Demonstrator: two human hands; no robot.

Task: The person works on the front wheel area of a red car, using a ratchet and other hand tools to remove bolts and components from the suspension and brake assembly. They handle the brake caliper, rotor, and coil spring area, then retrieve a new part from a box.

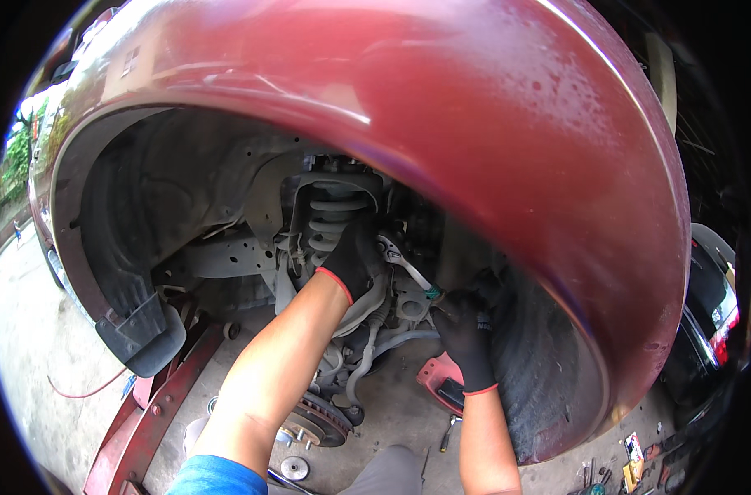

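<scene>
R hand [466,334] (wht lettering [483,327] on glove [476,367]) grips ratchet [407,265]; L hand [357,260] fingers: can't tell

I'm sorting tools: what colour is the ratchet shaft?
The ratchet shaft is silver, best seen in the head view.

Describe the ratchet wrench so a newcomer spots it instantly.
Find the red fender and look beneath its edge, right of the coil spring. Between the black-gloved left hand and right hand, the ratchet wrench slants down rightward. Shiny silver with a green band, it stands out from dull grey suspension parts.
</scene>
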